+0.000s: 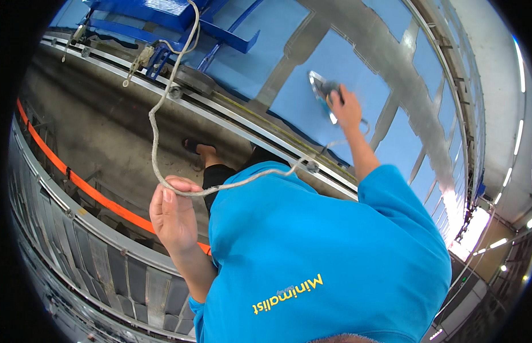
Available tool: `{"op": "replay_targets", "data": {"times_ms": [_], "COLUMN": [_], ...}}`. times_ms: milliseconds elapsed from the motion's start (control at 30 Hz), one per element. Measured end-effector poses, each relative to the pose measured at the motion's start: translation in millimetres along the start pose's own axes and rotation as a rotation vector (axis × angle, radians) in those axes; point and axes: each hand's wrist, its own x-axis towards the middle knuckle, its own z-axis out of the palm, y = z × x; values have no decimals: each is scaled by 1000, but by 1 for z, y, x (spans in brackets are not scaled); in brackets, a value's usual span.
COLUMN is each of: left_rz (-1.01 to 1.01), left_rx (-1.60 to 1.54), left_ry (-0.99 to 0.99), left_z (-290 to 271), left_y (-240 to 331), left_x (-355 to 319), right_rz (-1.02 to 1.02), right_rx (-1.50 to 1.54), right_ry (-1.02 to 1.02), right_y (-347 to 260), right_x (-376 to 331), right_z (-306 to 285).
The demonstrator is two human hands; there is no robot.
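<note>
Left hand (173,216) is raised at the person's side, fingers curled around a grey cord (157,120) that loops over the fingertips; the cord runs up toward the blue metal frame (163,17) at top and across the blue-shirted shoulder toward the table edge. Right hand (346,106), well apart from the left, is clamped on the handle of a metal iron (322,90) that rests flat on blue fabric (340,63) spread over the long table. Grey bands (392,57) cross the fabric, possibly seams or tape, hard to tell. A metal rail (220,111) edges the table. An orange strip (89,188) runs along the grey floor beside metal racks (106,268). No containers visible.
</note>
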Motion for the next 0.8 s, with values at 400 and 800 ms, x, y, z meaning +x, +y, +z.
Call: {"op": "replay_targets", "data": {"times_ms": [400, 800], "left_rz": [-54, -226], "left_rx": [53, 68], "left_ry": [-129, -70], "left_z": [-128, -128], "left_y": [99, 126], "left_x": [102, 154], "right_rz": [5, 5], "right_rx": [199, 152], "right_ry": [-101, -71], "right_y": [-164, -212], "right_x": [20, 287], "right_z": [3, 84]}}
